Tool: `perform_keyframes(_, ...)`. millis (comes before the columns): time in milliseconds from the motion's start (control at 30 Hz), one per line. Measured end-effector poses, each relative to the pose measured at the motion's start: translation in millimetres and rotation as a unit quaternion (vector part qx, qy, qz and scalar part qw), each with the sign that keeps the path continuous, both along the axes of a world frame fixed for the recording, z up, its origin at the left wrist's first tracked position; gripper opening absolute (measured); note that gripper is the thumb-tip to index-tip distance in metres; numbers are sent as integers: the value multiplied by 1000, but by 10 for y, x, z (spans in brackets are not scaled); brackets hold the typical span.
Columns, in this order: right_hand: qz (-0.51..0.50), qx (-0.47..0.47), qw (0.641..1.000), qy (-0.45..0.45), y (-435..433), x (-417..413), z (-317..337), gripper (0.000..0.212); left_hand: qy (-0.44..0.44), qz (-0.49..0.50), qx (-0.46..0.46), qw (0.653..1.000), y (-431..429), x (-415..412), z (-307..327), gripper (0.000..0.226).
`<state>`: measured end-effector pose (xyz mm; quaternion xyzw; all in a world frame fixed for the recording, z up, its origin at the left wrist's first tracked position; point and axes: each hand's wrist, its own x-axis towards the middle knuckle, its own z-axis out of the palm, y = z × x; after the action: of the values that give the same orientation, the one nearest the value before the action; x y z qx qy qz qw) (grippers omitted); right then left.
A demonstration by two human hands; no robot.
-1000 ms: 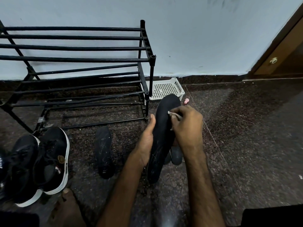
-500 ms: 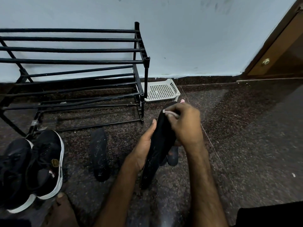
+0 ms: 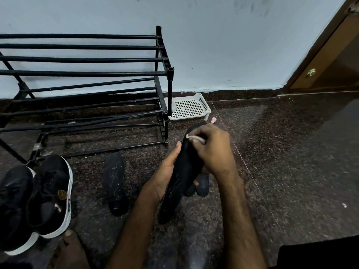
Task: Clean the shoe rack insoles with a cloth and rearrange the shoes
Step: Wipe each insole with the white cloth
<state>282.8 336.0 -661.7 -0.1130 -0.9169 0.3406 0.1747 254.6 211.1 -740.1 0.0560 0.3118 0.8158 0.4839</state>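
Two shoes [image 3: 50,195] sit before rack [image 3: 77,73]; white tray [image 3: 186,109] beside it.

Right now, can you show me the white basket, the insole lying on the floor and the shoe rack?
white basket [image 3: 189,108], head view, on its holed bottom.
insole on the floor [image 3: 115,183], head view, on its middle.
shoe rack [image 3: 77,73], head view, on a top front bar.
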Motion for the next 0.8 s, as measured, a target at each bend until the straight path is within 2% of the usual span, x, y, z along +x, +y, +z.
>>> perform_keyframes(67,74,-39,991,-104,-71,64,-44,8,3,12,-10,1000,-39,-36,-7,58)
perform_keyframes(133,85,-34,984,-150,-55,104,-85,5,9,15,-17,1000,-70,-63,-13,60)
perform_keyframes(200,16,-5,995,-103,36,75,-89,5,16,15,-17,1000,-83,-58,25,59)
perform_keyframes(300,-107,27,994,14,185,-29,-24,7,26,2,-25,999,-106,-72,45,64)
perform_keyframes(367,-133,41,989,47,207,-44,-5,9,20,0,-18,1000,-114,-70,52,65)
perform_keyframes(433,-100,31,994,24,169,-4,1,8,10,5,-9,1000,-105,-72,47,65)
perform_keyframes(533,32,-25,995,-96,49,104,-41,9,9,14,-6,1000,-100,-99,-10,60)
perform_keyframes(600,61,-25,990,-122,9,132,-105,11,7,11,-3,1000,-100,-88,-14,59)
perform_keyframes(700,-31,-35,998,-30,32,52,-126,7,-18,4,-11,1000,-89,-54,6,60)
perform_keyframes(800,-124,20,990,56,86,-74,-58,8,-5,-25,-18,999,-73,-58,-50,64)
